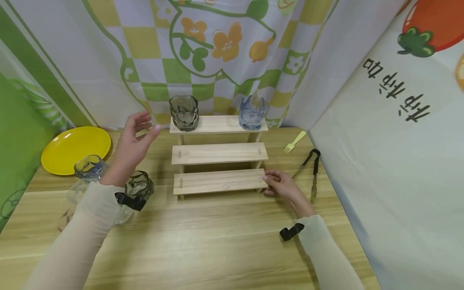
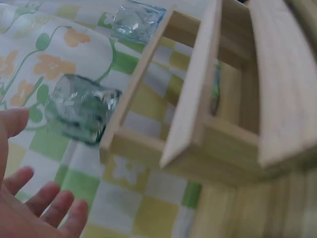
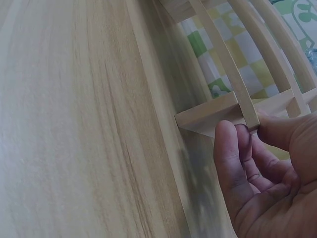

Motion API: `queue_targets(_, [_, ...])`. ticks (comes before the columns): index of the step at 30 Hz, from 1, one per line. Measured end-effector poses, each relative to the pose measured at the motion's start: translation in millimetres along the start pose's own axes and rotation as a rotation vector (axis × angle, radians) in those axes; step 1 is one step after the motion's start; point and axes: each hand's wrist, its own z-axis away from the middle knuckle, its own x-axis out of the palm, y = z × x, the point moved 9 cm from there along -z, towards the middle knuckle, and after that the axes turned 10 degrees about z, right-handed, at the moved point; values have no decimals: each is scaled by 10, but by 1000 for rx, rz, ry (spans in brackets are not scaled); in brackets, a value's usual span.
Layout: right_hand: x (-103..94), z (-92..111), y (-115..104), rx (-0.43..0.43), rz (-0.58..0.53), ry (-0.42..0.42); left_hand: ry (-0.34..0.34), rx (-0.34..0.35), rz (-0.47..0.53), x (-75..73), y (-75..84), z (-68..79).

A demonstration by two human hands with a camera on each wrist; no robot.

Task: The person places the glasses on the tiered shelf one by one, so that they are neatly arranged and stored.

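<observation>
A three-step wooden shelf [image 1: 219, 153] stands at the middle of the table. On its top step sit a dark grey glass [image 1: 184, 113] at the left and a blue glass [image 1: 251, 113] at the right. My left hand [image 1: 135, 139] is raised just left of the grey glass, fingers spread and holding nothing; in the left wrist view a gap shows between it and that glass [image 2: 81, 109]. With my right hand [image 1: 284, 186] I pinch the right end of the lowest step, thumb above and fingers beneath, as the right wrist view shows at the board's end [image 3: 251, 121].
At the left lie a yellow plate [image 1: 74, 149], a blue glass [image 1: 88, 167] and a dark glass [image 1: 140, 184], with clear glassware partly hidden behind my left forearm. Right of the shelf lie a yellow fork [image 1: 295, 141] and black-handled tongs [image 1: 314, 173]. Curtained walls border the table.
</observation>
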Motion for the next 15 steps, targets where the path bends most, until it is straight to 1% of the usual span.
queue_targets(2, [-12, 0, -4, -3, 2, -1, -37, -25, -38, -71, -60, 143])
queue_targets(3, [-16, 1, -5, -5, 3, -1, -69, -36, -63, -93, -98, 208])
queue_targets(6, [-22, 2, -6, -8, 4, 1, -191, -69, -169, -118, -223, 399])
queue_targets(8, [-17, -1, -3, -8, 3, 0, -270, -78, -245, -118, -310, 529])
queue_targets(10, [-9, -3, -1, -8, 2, -3, -328, -74, -338, -120, -379, 654])
queue_targets(12, [-3, -4, -2, -6, 3, -3, -352, -61, -437, -129, -430, 756])
queue_targets(15, [2, 0, -4, 1, 2, 0, -354, -29, -609, -144, -468, 855])
